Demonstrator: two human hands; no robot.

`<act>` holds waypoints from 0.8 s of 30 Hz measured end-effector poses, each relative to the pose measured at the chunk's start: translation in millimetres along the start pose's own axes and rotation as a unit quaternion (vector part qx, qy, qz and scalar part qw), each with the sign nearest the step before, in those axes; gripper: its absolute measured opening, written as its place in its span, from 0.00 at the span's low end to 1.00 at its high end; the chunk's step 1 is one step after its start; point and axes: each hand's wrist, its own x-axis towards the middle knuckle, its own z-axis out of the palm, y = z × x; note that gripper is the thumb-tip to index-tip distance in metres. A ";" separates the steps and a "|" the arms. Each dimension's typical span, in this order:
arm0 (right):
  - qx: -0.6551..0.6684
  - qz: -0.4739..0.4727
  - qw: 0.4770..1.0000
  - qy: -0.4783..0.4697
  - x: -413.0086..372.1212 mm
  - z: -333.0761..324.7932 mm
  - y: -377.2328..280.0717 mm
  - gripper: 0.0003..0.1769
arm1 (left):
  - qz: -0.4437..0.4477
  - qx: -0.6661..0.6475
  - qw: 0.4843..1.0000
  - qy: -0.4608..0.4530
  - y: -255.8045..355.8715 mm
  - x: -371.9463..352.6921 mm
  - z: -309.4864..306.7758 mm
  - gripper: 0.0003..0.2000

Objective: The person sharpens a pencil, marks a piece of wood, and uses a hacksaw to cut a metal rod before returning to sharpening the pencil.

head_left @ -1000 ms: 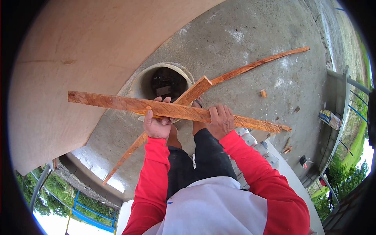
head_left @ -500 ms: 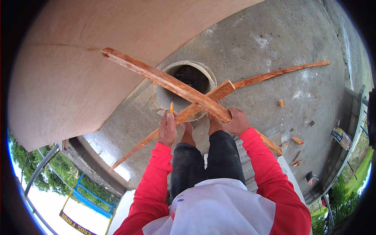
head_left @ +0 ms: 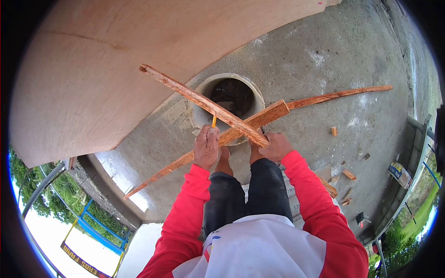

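My left hand [head_left: 206, 146] is closed around a yellow pencil [head_left: 214, 121], which points up, its tip right at the edge of a reddish wooden strip [head_left: 194, 96]. The near end of that strip is gripped by my right hand [head_left: 277, 147], fingers wrapped round it. From there it slants up and to the left, across the mouth of a round pale container [head_left: 198, 113]. A second wooden strip [head_left: 178, 163] crosses beneath it, passing behind my left hand. Another long strip [head_left: 340, 96] extends to the right beyond the second one's end.
A large plywood sheet [head_left: 79, 92] fills the upper left. Offcuts such as a small wood block [head_left: 333, 131] lie on the concrete floor [head_left: 310, 69] to the right, with a printed bag [head_left: 400, 174] near the low block wall [head_left: 402, 160]. Part of a board [head_left: 327, 186] shows beside my right sleeve.
My left hand has moved up and right, bringing the pencil to the held strip. That strip's far end has shifted right and slightly down, still in my right hand.
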 end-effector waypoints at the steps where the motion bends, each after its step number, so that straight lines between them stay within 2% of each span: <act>1: -0.026 -0.002 0.999 -0.018 4.3 3.6 3.1 0.24 | 0.010 0.018 1.000 0.008 1.9 0.3 -0.8 0.13; 3: -0.078 -0.008 0.996 -0.052 12.5 11.4 8.1 0.23 | -0.012 0.032 0.999 0.019 8.6 -2.4 -4.6 0.11; 6: -0.058 -0.003 0.998 0.035 11.1 6.8 -11.1 0.23 | -0.041 0.014 0.999 0.025 25.2 -4.4 -9.8 0.09; 12: -0.227 0.088 0.969 -0.030 20.3 -16.9 -40.4 0.23 | -0.036 -0.011 0.998 0.047 22.5 -1.5 -21.4 0.07; 15: -0.226 0.032 0.970 0.086 11.9 -11.6 -42.3 0.17 | -0.045 0.011 0.998 0.050 33.1 -0.7 -29.0 0.08; 18: -0.252 -0.022 0.958 0.135 9.9 -7.3 -32.6 0.19 | -0.026 0.047 0.997 0.049 34.5 -0.9 -32.6 0.09; 21: -0.148 -0.152 0.953 0.216 7.1 -26.1 -64.4 0.21 | 0.052 0.106 0.991 0.062 38.3 -5.9 -36.3 0.09; 22: 0.017 -0.145 0.971 0.187 5.8 -30.4 -82.4 0.20 | 0.084 0.128 0.986 0.067 40.4 -11.7 -36.6 0.09; 23: 0.181 -0.133 0.962 0.155 7.0 -34.2 -105.6 0.19 | 0.074 0.099 0.991 0.046 45.2 -18.0 -36.8 0.09; 24: 0.339 -0.122 0.925 0.122 6.2 -40.1 -128.6 0.18 | 0.068 0.070 0.995 0.025 53.8 -24.2 -37.2 0.10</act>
